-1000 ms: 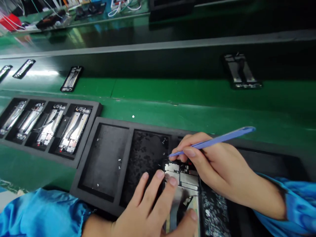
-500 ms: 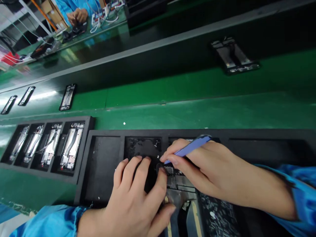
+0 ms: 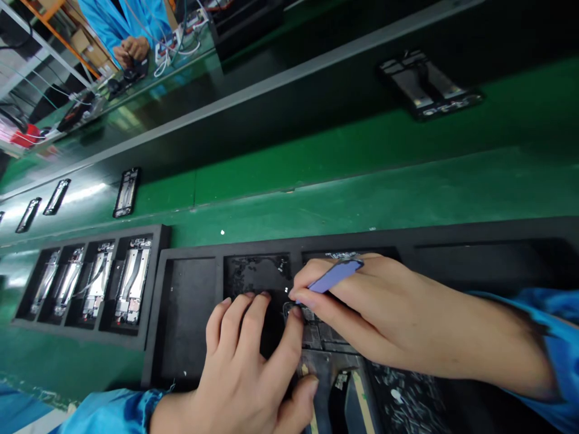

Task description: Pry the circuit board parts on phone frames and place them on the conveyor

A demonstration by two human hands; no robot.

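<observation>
The right hand (image 3: 384, 313) is gripping a blue pry tool (image 3: 332, 276), its long axis running right-to-left, tip just at the phone frame (image 3: 323, 337); the left hand (image 3: 253, 367) is lying flat, pressing that frame in the foam tray (image 3: 190, 313).

My sleeves (image 3: 554, 337) are bright, shiny blue; the tool (image 3: 333, 276) pinched in my right hand (image 3: 384, 319) is pale violet-blue; the foam tray (image 3: 190, 313) under my left hand (image 3: 248, 367) is matte black, its second pocket mottled with glossy black flecks; the phone frame (image 3: 332, 355) I press shows grey metal plates and a yellow-tan strip; the belt (image 3: 362, 199) is green, darker and glossier farther off; the 4 frames in the left tray (image 3: 90, 283) are silver on black; the co-worker's sleeve (image 3: 113, 18) is the same blue.
</observation>
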